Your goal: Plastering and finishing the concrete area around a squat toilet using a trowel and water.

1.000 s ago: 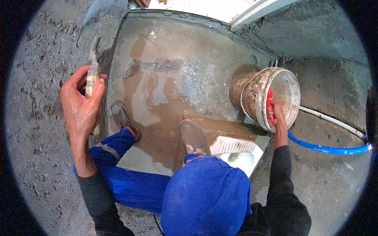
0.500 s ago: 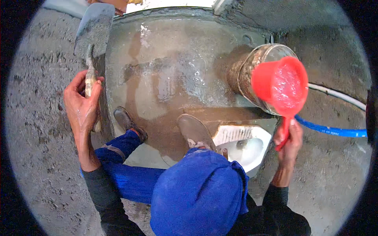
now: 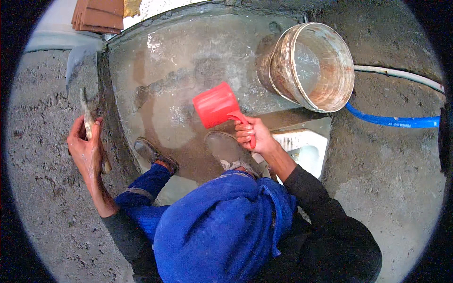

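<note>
My left hand [image 3: 86,148], wet on its back, is closed round the handle of a trowel [image 3: 84,75]. The trowel's broad blade points away from me over the rough grey wall or floor surface at the left. In my right hand [image 3: 257,137] is the handle of a red plastic dipper [image 3: 217,104], held above the wet cement floor [image 3: 184,52]. The dipper lies on its side in the air with its mouth turned from view, so its contents are hidden. Further right, a mud-stained bucket [image 3: 278,70] leans toward me, with greyish water inside.
A white squat toilet pan [image 3: 309,151] is set beside my right shoe [image 3: 226,148]. My left shoe [image 3: 147,150] rests on the wet floor. A blue hose [image 3: 396,121] and a white pipe [image 3: 401,78] run rightward past the bucket. Brown tiles [image 3: 99,16] are stacked at the far left.
My right hand has carried the dipper leftward from in front of the bucket and tipped it; water showed in it before. My left hand with the trowel sits slightly lower and further left.
</note>
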### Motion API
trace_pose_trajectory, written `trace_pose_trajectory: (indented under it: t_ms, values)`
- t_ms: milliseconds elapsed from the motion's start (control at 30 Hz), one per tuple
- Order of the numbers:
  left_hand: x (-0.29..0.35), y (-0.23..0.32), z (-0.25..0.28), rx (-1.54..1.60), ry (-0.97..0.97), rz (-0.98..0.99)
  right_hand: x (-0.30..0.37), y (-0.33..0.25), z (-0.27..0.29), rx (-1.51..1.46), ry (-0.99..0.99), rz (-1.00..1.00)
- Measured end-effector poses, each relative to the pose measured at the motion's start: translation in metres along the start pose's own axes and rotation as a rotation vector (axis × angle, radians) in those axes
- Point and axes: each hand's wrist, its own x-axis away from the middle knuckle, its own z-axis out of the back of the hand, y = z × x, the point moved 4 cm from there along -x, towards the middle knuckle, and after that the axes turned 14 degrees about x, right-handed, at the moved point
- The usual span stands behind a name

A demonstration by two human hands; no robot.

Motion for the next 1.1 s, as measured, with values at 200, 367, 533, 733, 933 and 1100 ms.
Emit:
trace_pose_trajectory:
  t_ms: [200,367,533,733,933,1100]
  values:
    - [0.011,-0.007,0.014,0.022,0.004,0.003,0.043,-0.038,0.000,-0.024,-0.080,0.058]
    - [0.013,-0.015,0.019,-0.013,-0.004,0.043,0.125,-0.087,-0.103,0.496,0.072,0.453]
    - [0.020,-0.012,0.030,-0.057,0.025,0.068,0.220,-0.135,-0.161,1.099,0.752,0.992]
    - [0.025,-0.020,0.021,-0.002,0.026,0.030,0.239,-0.189,-0.078,2.577,1.671,0.500]
    - [0.022,-0.007,0.019,-0.050,0.026,0.050,0.174,-0.272,0.014,2.760,1.644,-0.104]
    - [0.024,-0.006,0.023,0.015,0.048,0.019,0.100,-0.282,0.070,2.611,0.885,0.504]
